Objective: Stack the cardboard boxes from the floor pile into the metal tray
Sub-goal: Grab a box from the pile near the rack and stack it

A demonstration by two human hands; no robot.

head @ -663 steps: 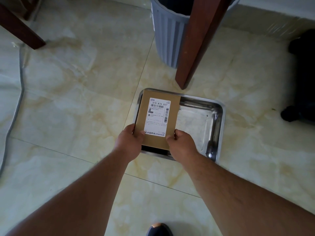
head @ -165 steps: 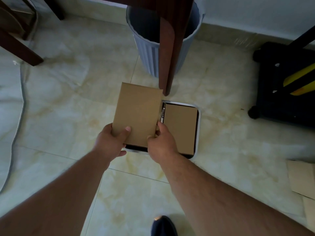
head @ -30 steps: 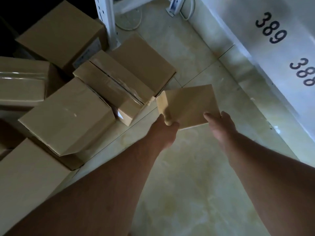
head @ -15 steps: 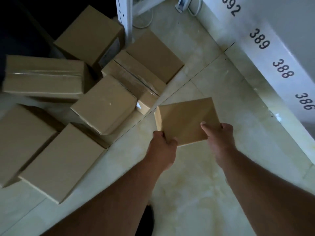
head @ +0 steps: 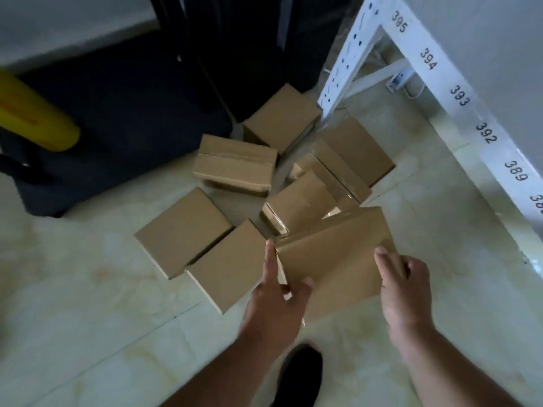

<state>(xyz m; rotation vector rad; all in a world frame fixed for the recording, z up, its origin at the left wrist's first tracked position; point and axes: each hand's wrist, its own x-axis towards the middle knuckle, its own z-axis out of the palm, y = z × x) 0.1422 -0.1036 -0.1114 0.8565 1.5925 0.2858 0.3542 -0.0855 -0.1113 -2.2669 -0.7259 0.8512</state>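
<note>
I hold a plain brown cardboard box [head: 332, 259] above the floor, near the pile. My left hand [head: 279, 301] grips its near left corner, with the index finger stretched along the left edge. My right hand [head: 402, 289] clasps its right edge, thumb on top. Behind and to the left of it, several cardboard boxes [head: 235, 168] lie scattered on the tiled floor, some leaning on each other. The metal tray is out of view.
A dark wheeled case [head: 117, 113] with a yellow cylinder [head: 32, 118] on it stands at the back left. A white shelf frame [head: 440, 71] with printed numbers runs along the right. My dark shoe [head: 299, 374] shows at the bottom.
The view has swung left and back, so more of the pile and the dark case show. The held box has come nearer to me. My left index finger has stretched out along its edge.
</note>
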